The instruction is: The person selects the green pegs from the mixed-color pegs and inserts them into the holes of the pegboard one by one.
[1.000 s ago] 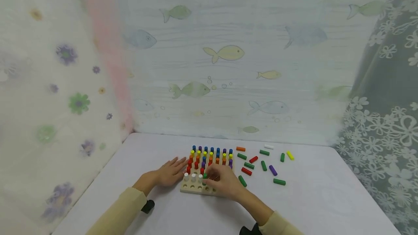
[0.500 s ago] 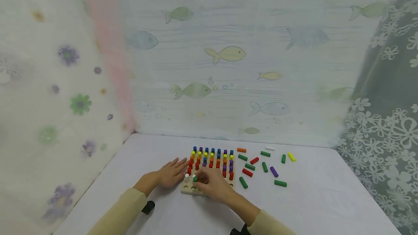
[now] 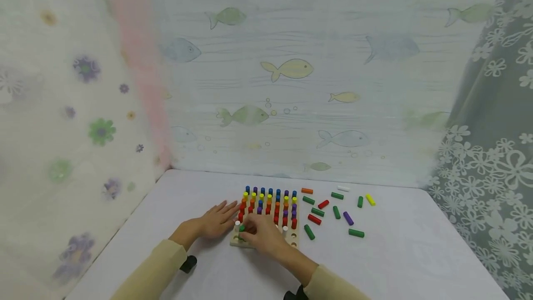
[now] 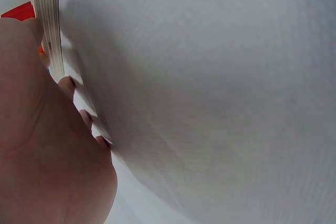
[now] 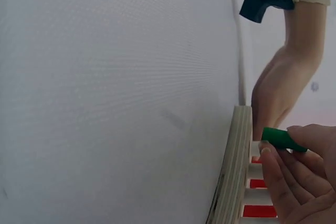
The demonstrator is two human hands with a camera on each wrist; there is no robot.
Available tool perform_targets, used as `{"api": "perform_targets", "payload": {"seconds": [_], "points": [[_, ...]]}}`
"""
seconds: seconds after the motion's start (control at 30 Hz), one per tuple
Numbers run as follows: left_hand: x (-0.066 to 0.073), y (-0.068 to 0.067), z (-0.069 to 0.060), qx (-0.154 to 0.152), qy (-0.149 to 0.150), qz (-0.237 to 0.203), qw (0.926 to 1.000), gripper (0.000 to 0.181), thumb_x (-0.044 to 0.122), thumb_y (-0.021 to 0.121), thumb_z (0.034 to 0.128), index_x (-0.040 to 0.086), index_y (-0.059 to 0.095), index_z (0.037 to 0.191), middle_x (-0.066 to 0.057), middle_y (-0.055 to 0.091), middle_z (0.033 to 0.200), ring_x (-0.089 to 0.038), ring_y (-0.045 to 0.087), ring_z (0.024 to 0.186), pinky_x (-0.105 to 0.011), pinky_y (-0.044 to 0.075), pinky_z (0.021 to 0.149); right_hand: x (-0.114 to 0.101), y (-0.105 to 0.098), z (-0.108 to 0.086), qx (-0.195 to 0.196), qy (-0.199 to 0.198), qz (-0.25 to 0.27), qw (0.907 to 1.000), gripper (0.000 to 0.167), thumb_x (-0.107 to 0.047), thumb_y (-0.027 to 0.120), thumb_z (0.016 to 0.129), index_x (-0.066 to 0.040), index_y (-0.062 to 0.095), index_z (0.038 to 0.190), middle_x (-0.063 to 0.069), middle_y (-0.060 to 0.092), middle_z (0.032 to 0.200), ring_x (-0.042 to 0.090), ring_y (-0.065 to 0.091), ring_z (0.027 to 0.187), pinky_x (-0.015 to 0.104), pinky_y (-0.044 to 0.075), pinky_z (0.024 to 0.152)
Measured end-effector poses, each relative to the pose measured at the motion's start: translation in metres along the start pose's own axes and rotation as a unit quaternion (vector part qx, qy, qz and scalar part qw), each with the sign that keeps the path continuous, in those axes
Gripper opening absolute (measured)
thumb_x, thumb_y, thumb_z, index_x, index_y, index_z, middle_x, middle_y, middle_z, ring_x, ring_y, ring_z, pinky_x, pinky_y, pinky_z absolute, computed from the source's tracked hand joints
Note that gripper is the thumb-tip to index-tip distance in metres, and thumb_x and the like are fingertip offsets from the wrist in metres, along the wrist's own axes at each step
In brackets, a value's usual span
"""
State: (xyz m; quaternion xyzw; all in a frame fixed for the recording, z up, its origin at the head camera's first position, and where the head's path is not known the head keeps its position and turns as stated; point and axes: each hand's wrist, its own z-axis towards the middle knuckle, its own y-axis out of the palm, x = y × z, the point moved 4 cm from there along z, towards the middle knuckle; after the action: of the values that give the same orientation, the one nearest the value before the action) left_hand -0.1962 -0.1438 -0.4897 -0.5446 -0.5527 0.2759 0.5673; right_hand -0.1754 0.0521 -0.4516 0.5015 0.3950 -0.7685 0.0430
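A wooden pegboard (image 3: 234,244) on the white table holds rows of upright coloured pegs, with white ones such as this white peg (image 3: 285,230) near the front. My left hand (image 3: 215,222) lies flat with straight fingers against the board's left side. Over the front left holes, my right hand (image 3: 262,235) pinches a green peg (image 5: 281,139) between thumb and fingertips. That peg is close to the leftmost white peg (image 3: 237,226); whether its lower end is in a hole cannot be told. The right hand hides the middle of the front rows.
Loose pegs lie scattered right of the board, among them several green ones like this green peg (image 3: 356,233), a purple peg (image 3: 348,218), a yellow peg (image 3: 370,199) and an orange peg (image 3: 307,190). A fish-patterned curtain (image 3: 258,82) hangs behind the table.
My right hand has moved left along the front of the board with the green peg, from about the fourth column to near the left end. The left hand stays in place.
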Motion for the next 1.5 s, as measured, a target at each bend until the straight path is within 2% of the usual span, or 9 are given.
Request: {"api": "perform_targets", "payload": {"seconds": [0.37, 0.93, 1.2, 1.4, 1.5], "points": [[-0.009, 0.004, 0.005, 0.007, -0.012, -0.01, 0.9999, 0.063, 0.041, 0.044, 0.1078, 0.021, 0.026, 0.164, -0.003, 0.018, 0.172, -0.037, 0.009, 0.157, -0.063, 0.009, 0.124, -0.003, 0.011, 0.006, 0.014, 0.001, -0.026, 0.9996, 0.007, -0.009, 0.077, 0.092, -0.008, 0.073, 0.097, -0.004, 0.074, 0.089, -0.001, 0.065, 0.078, 0.016, 0.055, 0.072], [-0.004, 0.001, 0.003, 0.002, -0.011, -0.007, 0.9999, 0.061, 0.037, 0.045, 0.1081, 0.018, 0.027, 0.163, -0.005, 0.02, 0.171, -0.039, 0.012, 0.157, -0.063, 0.011, 0.123, -0.006, 0.015, 0.008, 0.015, 0.004, -0.043, 0.9989, 0.01, -0.008, 0.078, 0.091, -0.006, 0.073, 0.098, -0.004, 0.074, 0.089, -0.001, 0.064, 0.077, 0.016, 0.055, 0.072], [-0.005, 0.001, 0.003, 0.002, -0.009, -0.012, 0.9999, 0.063, 0.042, 0.043, 0.108, 0.018, 0.026, 0.164, -0.005, 0.019, 0.171, -0.038, 0.01, 0.157, -0.063, 0.009, 0.124, -0.007, 0.015, 0.008, 0.016, -0.001, -0.044, 0.9989, 0.01, -0.008, 0.078, 0.091, -0.006, 0.072, 0.099, -0.004, 0.074, 0.09, -0.002, 0.064, 0.078, 0.016, 0.055, 0.072], [0.004, -0.006, -0.002, -0.016, -0.011, -0.006, 0.9998, 0.064, 0.044, 0.041, 0.1088, 0.016, 0.024, 0.164, -0.009, 0.017, 0.171, -0.041, 0.008, 0.157, -0.064, 0.008, 0.123, -0.008, 0.016, 0.007, 0.012, 0.0, -0.037, 0.9992, 0.01, -0.007, 0.077, 0.091, -0.007, 0.072, 0.099, -0.005, 0.074, 0.09, -0.002, 0.064, 0.078, 0.016, 0.055, 0.073], [0.007, -0.009, -0.005, -0.013, -0.008, -0.01, 0.9998, 0.063, 0.042, 0.041, 0.1092, 0.014, 0.026, 0.163, -0.011, 0.019, 0.171, -0.043, 0.01, 0.156, -0.065, 0.009, 0.122, -0.008, 0.016, 0.007, 0.01, 0.004, -0.037, 0.9993, 0.009, -0.007, 0.077, 0.092, -0.008, 0.071, 0.099, -0.005, 0.073, 0.09, -0.002, 0.064, 0.079, 0.015, 0.055, 0.073]]}}
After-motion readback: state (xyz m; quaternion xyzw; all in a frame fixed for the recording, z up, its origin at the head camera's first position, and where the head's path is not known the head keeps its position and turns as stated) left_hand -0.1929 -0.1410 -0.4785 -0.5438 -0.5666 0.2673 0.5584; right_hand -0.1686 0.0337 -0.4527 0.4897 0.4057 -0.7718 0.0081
